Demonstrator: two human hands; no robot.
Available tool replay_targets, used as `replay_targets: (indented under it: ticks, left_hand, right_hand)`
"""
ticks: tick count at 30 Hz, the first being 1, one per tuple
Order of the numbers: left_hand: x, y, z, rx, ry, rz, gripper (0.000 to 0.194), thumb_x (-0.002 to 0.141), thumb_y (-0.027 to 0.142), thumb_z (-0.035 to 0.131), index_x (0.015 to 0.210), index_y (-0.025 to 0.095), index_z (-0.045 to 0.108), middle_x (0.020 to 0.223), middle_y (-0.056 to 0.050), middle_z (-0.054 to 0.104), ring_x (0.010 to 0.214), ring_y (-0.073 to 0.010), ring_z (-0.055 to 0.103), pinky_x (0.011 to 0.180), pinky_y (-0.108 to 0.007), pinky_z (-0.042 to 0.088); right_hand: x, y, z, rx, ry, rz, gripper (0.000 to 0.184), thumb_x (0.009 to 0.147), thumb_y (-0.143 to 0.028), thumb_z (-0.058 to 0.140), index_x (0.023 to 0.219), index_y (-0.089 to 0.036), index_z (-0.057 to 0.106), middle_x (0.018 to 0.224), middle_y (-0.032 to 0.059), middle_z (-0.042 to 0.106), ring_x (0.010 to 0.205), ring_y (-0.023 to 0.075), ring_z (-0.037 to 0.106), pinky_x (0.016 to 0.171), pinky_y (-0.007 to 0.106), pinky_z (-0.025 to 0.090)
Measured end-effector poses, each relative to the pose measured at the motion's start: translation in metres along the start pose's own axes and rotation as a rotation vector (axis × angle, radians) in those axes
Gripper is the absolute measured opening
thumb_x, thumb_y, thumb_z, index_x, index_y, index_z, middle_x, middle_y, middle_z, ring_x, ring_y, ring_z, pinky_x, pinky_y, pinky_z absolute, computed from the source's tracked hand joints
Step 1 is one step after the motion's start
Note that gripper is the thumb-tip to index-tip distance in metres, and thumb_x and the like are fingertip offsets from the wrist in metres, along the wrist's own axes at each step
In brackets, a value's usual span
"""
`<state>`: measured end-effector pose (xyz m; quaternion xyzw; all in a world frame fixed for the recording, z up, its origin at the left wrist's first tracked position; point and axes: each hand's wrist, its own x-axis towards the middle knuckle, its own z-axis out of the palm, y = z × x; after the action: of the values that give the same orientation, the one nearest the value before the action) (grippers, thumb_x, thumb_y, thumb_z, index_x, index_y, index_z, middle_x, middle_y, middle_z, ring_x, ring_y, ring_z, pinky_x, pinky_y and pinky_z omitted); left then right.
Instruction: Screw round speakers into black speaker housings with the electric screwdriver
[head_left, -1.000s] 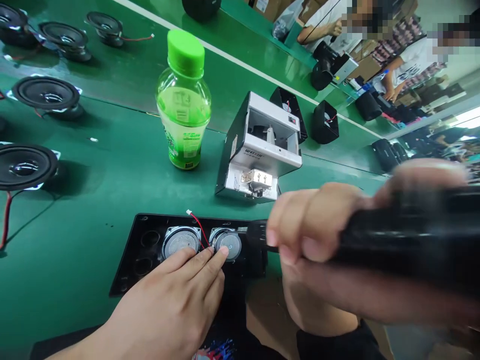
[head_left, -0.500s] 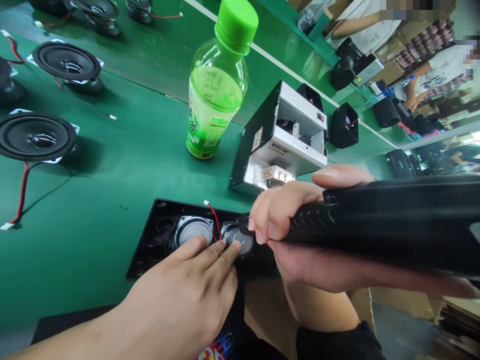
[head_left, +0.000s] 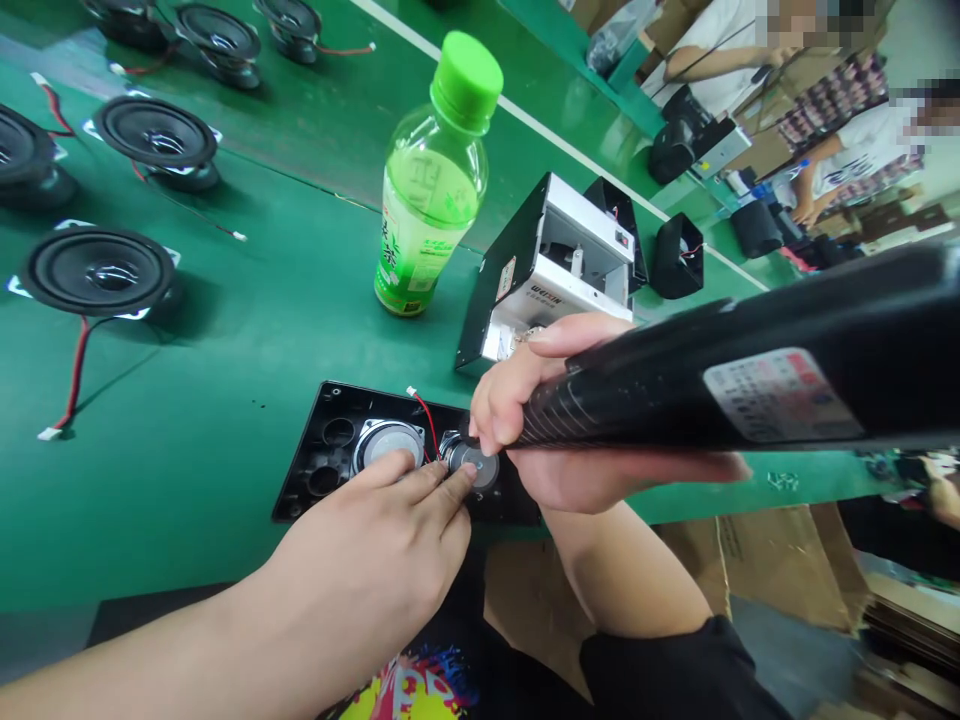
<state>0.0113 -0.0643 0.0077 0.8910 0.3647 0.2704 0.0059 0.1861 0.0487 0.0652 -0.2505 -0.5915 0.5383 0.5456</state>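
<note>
A black speaker panel (head_left: 305, 468) lies on the green table with two round speaker drivers set in it, magnets up. My left hand (head_left: 382, 540) rests over it, fingers stretched out and touching the left driver (head_left: 390, 440) and the right driver (head_left: 484, 473). A red wire (head_left: 427, 415) with a white plug rises between the drivers. My right hand (head_left: 525, 400) is wrapped round a black electric screwdriver (head_left: 645, 370) with a label on its side. Its front end is at the right driver; the tip is hidden by my fingers.
Several loose speakers (head_left: 97, 270) with wires stand on the left of the table. A green-capped drink bottle (head_left: 431, 190) and a silver-black WEIXIN machine (head_left: 555, 260) stand behind the panel. Cardboard (head_left: 787, 560) lies at lower right. Two people (head_left: 847, 160) are across the table.
The rear of the screwdriver has swung upward in view, showing its label, and my right hand has shifted left. My left hand keeps its fingers on the drivers. The camera view has shifted slightly.
</note>
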Motion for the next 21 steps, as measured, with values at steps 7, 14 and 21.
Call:
replay_targets:
  ticks: [7, 14, 21]
  left_hand:
    - [0.0, -0.001, 0.003, -0.002, 0.016, 0.007, 0.038, 0.116, 0.014, 0.059, 0.109, 0.018, 0.096, 0.139, -0.013, 0.1, 0.115, -0.0287, 0.092, 0.099, -0.049, 0.063]
    - [0.001, -0.01, -0.006, -0.072, 0.032, -0.045, 0.046, 0.13, 0.019, 0.052, 0.113, 0.024, 0.095, 0.133, 0.0, 0.101, 0.111, -0.0235, 0.089, 0.099, -0.049, 0.062]
    - [-0.028, -0.062, -0.023, -0.039, 0.059, -0.197, 0.022, 0.13, 0.034, 0.064, 0.142, 0.03, 0.081, 0.168, -0.011, 0.088, 0.154, -0.0392, 0.078, 0.123, -0.064, 0.054]
  right_hand:
    - [-0.021, 0.02, 0.0, -0.024, 0.106, -0.143, 0.069, 0.104, -0.101, 0.083, 0.124, -0.036, 0.092, 0.073, -0.0065, 0.083, 0.052, 0.0192, 0.073, 0.057, 0.036, 0.072]
    - [-0.022, -0.002, -0.006, 0.034, 0.236, -0.059, 0.077, 0.093, -0.102, 0.094, 0.132, -0.036, 0.091, 0.073, -0.0065, 0.081, 0.051, 0.0203, 0.071, 0.053, 0.036, 0.069]
    - [0.018, -0.079, -0.03, -0.199, 0.339, -0.273, 0.066, 0.088, -0.099, 0.102, 0.103, -0.036, 0.091, 0.067, -0.0062, 0.077, 0.053, 0.0186, 0.069, 0.054, 0.036, 0.062]
